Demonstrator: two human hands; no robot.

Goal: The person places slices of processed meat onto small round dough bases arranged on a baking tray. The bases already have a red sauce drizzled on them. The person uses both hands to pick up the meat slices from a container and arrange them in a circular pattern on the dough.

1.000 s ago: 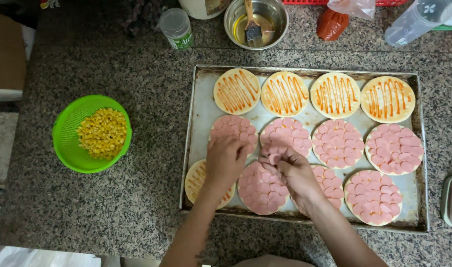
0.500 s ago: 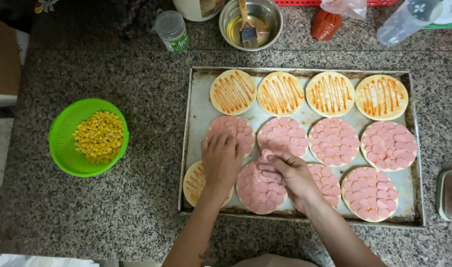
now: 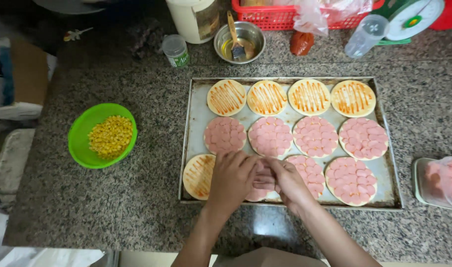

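Counter: speckled grey granite worktop [image 3: 112,198] seen from above, with a metal baking tray [image 3: 193,123] resting on it.
Far left of the hands: green bowl [image 3: 82,136] holding yellow corn kernels [image 3: 110,136], well apart from the tray.
Just left of the hands: round dough base [image 3: 197,175] striped with orange sauce, in the tray's front row, beside the left wrist.
Left hand [image 3: 232,178]: palm down, fingers curled over the second base in the front row; whether it pinches anything cannot be told.
Between the hands: pale pink sausage slices [image 3: 262,180], touched by fingertips of both hands, on a base [image 3: 255,194] mostly hidden under them.
Right hand [image 3: 287,180]: palm down, fingertips meeting the left hand's over the slices; grip unclear.
Right of the hands: two front-row bases [image 3: 352,180] fully covered in pink slices.
Beyond the hands: middle row of four sliced-covered bases [image 3: 270,136]; back row of four bases with sauce stripes only [image 3: 268,97].
Behind the tray: steel bowl [image 3: 239,42] with a brush [image 3: 234,37], small jar [image 3: 176,49], red basket [image 3: 275,17].
Far right: clear tub [image 3: 441,183] of pink slices at the edge of view.
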